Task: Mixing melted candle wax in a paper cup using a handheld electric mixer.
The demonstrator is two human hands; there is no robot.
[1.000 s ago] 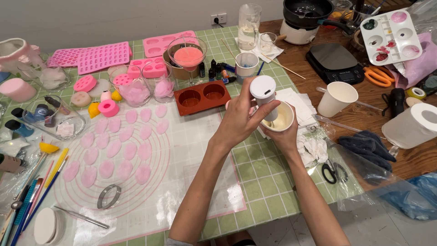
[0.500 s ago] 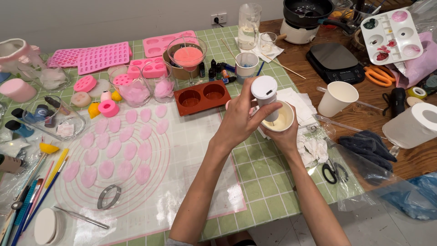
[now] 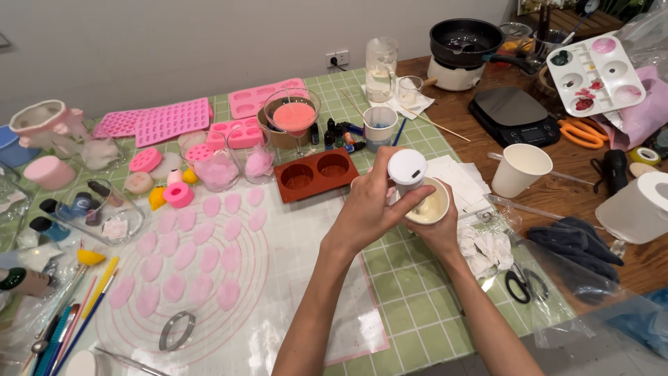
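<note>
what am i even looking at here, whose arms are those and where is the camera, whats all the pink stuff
There is no machine here: a person is working with two bare hands, and the one camera sits on that person's head, looking down at the table. So the arms that come up from the bottom edge are the wearer's own.

The left hand holds a small white-capped container over a paper cup of creamy liquid, which the right hand cups from below.

On the green grid mat lies a clear sheet with rings of pale pink petal shapes. Behind them are pink silicone moulds, a brown two-hole mould and a glass of pink liquid. On the wooden part to the right stand an empty paper cup, a black scale, orange scissors and a paint palette.
</note>
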